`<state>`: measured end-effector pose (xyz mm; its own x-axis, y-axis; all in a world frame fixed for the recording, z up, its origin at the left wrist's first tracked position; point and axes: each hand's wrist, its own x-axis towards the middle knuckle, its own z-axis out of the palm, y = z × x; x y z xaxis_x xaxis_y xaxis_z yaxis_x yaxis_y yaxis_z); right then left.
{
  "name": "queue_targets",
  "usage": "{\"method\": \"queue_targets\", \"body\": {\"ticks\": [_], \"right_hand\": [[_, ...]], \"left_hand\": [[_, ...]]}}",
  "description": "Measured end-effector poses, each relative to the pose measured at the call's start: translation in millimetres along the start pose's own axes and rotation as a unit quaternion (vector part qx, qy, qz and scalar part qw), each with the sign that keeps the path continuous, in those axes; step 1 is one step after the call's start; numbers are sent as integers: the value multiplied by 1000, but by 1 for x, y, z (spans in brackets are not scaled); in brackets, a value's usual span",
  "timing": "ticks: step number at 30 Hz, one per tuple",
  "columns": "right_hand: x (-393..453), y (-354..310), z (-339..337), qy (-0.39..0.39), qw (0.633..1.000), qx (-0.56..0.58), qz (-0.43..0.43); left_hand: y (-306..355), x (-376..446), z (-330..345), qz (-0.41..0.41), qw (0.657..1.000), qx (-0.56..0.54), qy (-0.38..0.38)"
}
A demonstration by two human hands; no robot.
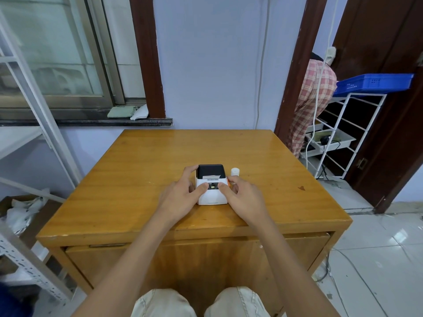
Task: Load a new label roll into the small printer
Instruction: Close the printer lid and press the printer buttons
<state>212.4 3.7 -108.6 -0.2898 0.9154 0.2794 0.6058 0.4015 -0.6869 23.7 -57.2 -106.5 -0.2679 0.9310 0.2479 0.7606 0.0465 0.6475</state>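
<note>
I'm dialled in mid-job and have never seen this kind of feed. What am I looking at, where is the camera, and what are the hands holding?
One picture, from a camera worn on the person's head, looking down at their bare hands. The left hand and right hand grip the sides of a small white printer with a black lid, thumbs resting on its front. It sits on a glossy wooden table. A small white label roll stands just behind the right hand, untouched. The lid looks closed.
</note>
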Motion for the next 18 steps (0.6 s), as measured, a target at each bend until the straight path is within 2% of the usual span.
{"method": "queue_targets", "body": {"ticks": [18], "right_hand": [[-1,0,0,-5,1000,1,2]], "left_hand": [[-1,0,2,-4,1000,-2,7]]}}
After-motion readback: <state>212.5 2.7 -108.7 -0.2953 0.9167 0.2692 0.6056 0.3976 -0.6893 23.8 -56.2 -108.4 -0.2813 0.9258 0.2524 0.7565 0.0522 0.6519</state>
